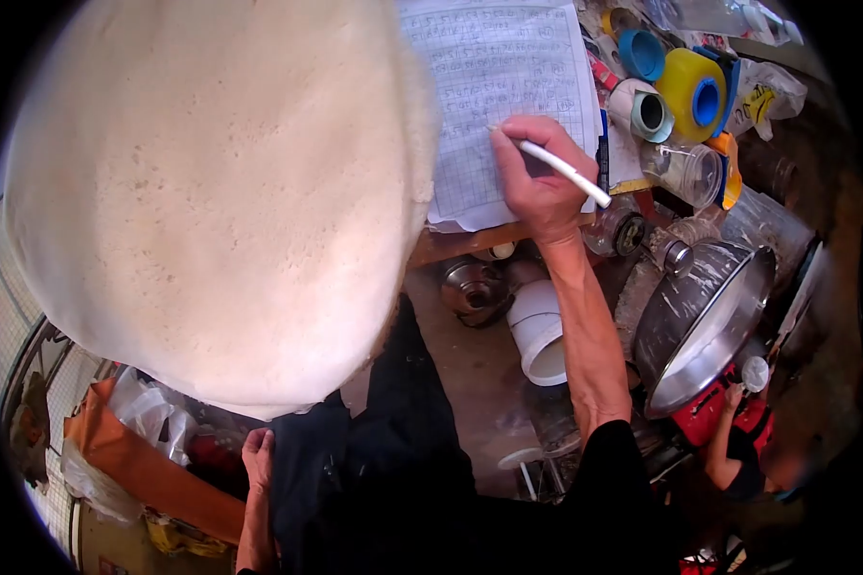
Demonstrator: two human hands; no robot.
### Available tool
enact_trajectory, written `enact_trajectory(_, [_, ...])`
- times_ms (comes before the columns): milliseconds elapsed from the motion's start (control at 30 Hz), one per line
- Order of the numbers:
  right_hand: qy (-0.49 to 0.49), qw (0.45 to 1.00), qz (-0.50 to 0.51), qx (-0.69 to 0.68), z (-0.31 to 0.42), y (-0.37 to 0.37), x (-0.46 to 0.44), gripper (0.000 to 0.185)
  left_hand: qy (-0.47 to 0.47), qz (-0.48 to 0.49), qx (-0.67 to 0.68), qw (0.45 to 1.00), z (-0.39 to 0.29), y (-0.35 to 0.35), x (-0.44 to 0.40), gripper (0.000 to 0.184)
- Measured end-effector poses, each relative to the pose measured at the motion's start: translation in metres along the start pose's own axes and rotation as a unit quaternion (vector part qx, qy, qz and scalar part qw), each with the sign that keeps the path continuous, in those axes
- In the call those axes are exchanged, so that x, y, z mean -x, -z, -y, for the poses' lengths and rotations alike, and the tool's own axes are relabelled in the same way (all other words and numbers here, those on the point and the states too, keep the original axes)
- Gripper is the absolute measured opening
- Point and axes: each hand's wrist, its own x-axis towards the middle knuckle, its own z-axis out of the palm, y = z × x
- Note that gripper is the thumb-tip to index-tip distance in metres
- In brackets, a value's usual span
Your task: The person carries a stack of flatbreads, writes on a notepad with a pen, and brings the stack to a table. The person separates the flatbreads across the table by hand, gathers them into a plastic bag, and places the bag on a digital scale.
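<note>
A white pen (571, 177) is held in my right hand (547, 182), its tip on a gridded sheet (508, 77) covered in handwriting. The sheet lies near the edge of a wooden table (470, 240). A large pale, rounded slab (230, 192) with small pits fills the left and top of the view. Below its lower edge, my left hand (259, 456) is beside my dark trousers, its fingers curled together; anything between them is too small to make out.
Right of the paper are a yellow roll (684, 86), a blue roll (641, 55) and clear jars (686, 171). Lower down are a metal bowl (686, 316) and a white bucket (537, 326). Another person (743, 460) is at the lower right. An orange-brown bag (153, 470) lies lower left.
</note>
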Motion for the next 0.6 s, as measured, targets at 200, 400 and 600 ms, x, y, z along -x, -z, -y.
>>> enact_trajectory(200, [0.117, 0.993, 0.002, -0.010, -0.011, -0.004, 0.001, 0.013, 0.006, -0.005, -0.006, 1.000, -0.001, -0.003, 0.001, 0.017])
enact_trajectory(400, [0.116, 0.993, -0.010, 0.003, -0.013, -0.008, 0.001, 0.013, 0.000, 0.002, -0.010, 1.000, -0.008, -0.004, 0.002, 0.016])
enact_trajectory(600, [0.115, 0.993, 0.009, 0.023, -0.010, -0.007, 0.000, 0.013, 0.010, 0.002, 0.011, 1.000, -0.014, -0.006, 0.003, 0.016])
